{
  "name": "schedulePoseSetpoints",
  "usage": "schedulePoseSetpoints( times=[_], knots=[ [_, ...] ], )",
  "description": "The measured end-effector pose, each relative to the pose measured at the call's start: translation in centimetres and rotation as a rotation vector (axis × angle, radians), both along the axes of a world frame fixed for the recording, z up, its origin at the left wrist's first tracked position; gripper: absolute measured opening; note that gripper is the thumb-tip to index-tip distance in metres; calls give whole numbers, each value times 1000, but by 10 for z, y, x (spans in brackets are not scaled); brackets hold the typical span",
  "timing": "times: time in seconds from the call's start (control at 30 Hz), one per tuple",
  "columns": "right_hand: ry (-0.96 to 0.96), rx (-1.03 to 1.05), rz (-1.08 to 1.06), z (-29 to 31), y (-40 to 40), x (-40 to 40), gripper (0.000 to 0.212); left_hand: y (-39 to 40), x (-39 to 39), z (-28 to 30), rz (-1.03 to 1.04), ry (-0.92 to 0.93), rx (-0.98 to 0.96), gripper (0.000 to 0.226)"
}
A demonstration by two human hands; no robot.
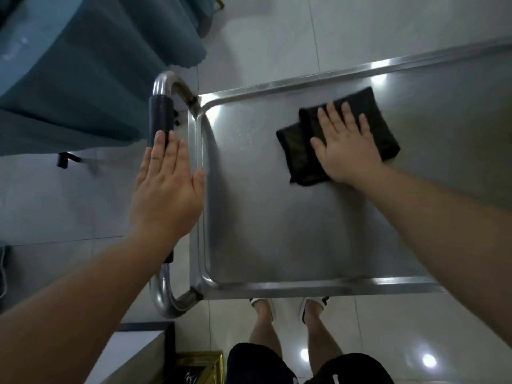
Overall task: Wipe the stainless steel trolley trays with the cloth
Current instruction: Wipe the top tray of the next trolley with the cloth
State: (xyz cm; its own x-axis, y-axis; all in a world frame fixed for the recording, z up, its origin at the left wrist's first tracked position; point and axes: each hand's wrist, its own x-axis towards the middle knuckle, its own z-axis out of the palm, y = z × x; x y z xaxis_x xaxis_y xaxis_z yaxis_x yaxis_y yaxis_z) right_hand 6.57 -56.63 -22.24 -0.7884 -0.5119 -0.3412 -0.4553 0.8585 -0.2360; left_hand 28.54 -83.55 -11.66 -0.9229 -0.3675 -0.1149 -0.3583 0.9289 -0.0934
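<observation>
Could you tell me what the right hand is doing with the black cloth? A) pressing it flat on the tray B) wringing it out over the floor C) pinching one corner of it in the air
A: the right hand lies with straight fingers on the folded cloth, flat on the tray.

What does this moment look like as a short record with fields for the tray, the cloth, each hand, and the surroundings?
tray: stainless steel trolley tray, top level, raised rim, seen from above
cloth: black folded cloth lying flat on the tray, far half
right hand: right hand pressing flat on the cloth, fingers straight and spread
left hand: left hand open, fingers straight, over the trolley handle at the tray's left end; contact unclear
surroundings: teal fabric at upper left, pale tiled floor
</observation>
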Motion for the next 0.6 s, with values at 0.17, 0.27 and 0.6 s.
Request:
schedulePoseSetpoints(
  times=[0.17,0.27,0.6],
  knots=[
    [60,9,25,2,86,116,70,2,0,4,-1,-14,13,71],
    [64,50,49,-2,149,182,70,2,-1,3,2,-10,14,73],
    [92,22,-104,-14,151,99,67,-2,0,-3,-22,-8,-33,77]
  ],
)
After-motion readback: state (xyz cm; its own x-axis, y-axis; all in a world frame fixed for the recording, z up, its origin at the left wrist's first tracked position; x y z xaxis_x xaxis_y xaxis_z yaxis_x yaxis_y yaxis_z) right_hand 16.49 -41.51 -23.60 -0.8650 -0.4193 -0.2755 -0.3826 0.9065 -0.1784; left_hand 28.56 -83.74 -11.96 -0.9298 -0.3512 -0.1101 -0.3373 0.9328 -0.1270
